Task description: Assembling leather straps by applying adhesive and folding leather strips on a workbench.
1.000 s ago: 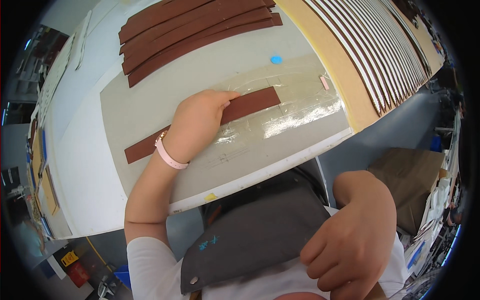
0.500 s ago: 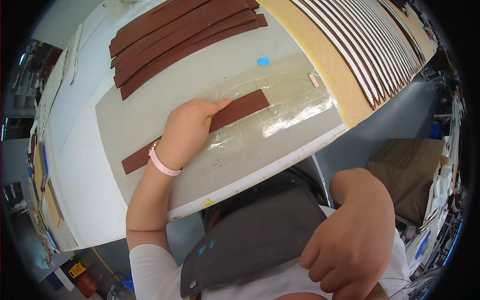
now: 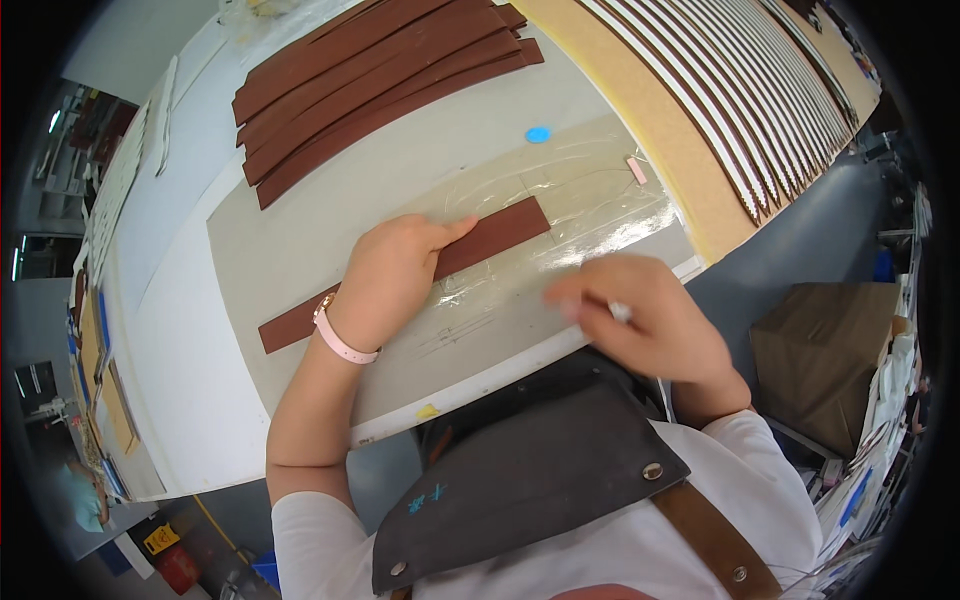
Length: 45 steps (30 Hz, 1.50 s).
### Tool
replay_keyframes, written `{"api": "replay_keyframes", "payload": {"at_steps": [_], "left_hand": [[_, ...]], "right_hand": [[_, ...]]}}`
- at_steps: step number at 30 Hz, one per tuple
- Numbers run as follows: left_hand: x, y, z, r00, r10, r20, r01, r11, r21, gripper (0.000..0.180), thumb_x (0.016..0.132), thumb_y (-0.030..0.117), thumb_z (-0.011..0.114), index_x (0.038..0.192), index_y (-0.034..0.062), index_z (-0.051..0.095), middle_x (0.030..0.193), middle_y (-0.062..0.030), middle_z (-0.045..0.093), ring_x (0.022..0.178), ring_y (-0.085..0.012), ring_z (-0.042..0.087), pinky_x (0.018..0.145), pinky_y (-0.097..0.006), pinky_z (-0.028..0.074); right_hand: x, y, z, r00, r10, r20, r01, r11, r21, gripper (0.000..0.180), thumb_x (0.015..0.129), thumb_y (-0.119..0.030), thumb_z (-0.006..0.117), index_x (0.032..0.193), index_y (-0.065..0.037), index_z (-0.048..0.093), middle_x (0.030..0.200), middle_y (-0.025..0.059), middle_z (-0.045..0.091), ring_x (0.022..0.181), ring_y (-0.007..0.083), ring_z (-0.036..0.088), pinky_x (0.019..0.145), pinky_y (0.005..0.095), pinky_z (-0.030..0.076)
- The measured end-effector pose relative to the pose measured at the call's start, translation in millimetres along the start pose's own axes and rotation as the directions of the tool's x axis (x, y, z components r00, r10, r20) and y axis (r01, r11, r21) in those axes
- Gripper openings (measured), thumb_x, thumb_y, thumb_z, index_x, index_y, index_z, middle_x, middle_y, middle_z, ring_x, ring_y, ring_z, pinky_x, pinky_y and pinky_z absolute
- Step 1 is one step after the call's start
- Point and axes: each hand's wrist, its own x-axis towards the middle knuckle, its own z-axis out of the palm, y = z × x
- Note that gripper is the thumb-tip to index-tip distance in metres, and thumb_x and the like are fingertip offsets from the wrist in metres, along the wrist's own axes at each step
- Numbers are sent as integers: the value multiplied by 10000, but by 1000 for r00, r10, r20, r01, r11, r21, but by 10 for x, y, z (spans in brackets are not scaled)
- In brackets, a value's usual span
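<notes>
Grey matting point(image 3: 235, 250) covers part of the white tabletop point(image 3: 190, 340), where I see a brown strip point(image 3: 498, 233) slanting from lower left up to the right. My left hand point(image 3: 390, 265), the nearer, rests on it, one digit stretched along its far edge; whether it grips, I can't tell. The strip's right end lies up and left of my blurred, half-curled right hand point(image 3: 640, 312); holding what, I can't tell.

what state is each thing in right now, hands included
left hand, resting on the brown strip, index finger extended
brown strip, lying flat
right hand, raised, fingers curled, motion-blurred
brown strip pile, overlapping, uneven ends
white-and-brown strips, laid in rows
blue oval piece, lying loose
pink block, lying loose
pink watch strap, around left wrist
</notes>
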Motion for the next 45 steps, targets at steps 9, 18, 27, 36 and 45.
{"api": "replay_keyframes", "payload": {"at_steps": [9, 18, 27, 36, 45], "left_hand": [[-8, 50, -39, 999, -40, 26, 39, 999, 36, 495, 876, -46, 523, 1267, 170, 736, 793, -174, 594, 757, -348, 570, 747, -409, 487], [-16, 74, -52, 998, -54, 30, 53, 998, 46, 503, 866, -45, 528, 1269, 172, 736, 777, -169, 575, 736, -340, 564, 731, -403, 485], [-17, 72, -49, 999, -40, -3, 40, 998, 43, 495, 854, -52, 554, 1247, 175, 751, 750, -154, 559, 700, -323, 562, 694, -400, 487], [-15, 34, -29, 999, -32, -13, 32, 999, 38, 499, 846, -57, 571, 1236, 190, 760, 734, -146, 567, 678, -317, 571, 669, -418, 491], [-16, 95, -50, 997, -74, 9, 73, 996, 45, 500, 868, -55, 546, 1260, 182, 745, 763, -149, 561, 713, -301, 563, 725, -363, 493]], "right_hand": [[49, 752, 364, 921, -202, -335, -35, 810, -586, 402, 798, 19, 685, 1183, -82, 742, 812, 68, 535, 773, 256, 532, 670, 370, 464], [60, 756, 395, 930, -214, -300, -31, 766, -642, 443, 706, -36, 720, 1142, -94, 771, 813, 58, 498, 794, 251, 519, 704, 363, 465], [62, 798, 414, 919, -258, -299, -14, 736, -677, 456, 721, -28, 706, 1169, -96, 762, 806, 49, 486, 778, 238, 507, 685, 360, 451], [48, 768, 394, 921, -284, -268, 41, 753, -657, 462, 737, -23, 708, 1192, -95, 746, 801, 39, 485, 761, 227, 500, 674, 350, 433], [55, 774, 402, 922, -273, -273, 30, 755, -655, 451, 742, -31, 715, 1188, -96, 740, 803, 39, 490, 772, 234, 504, 693, 362, 437]]}}
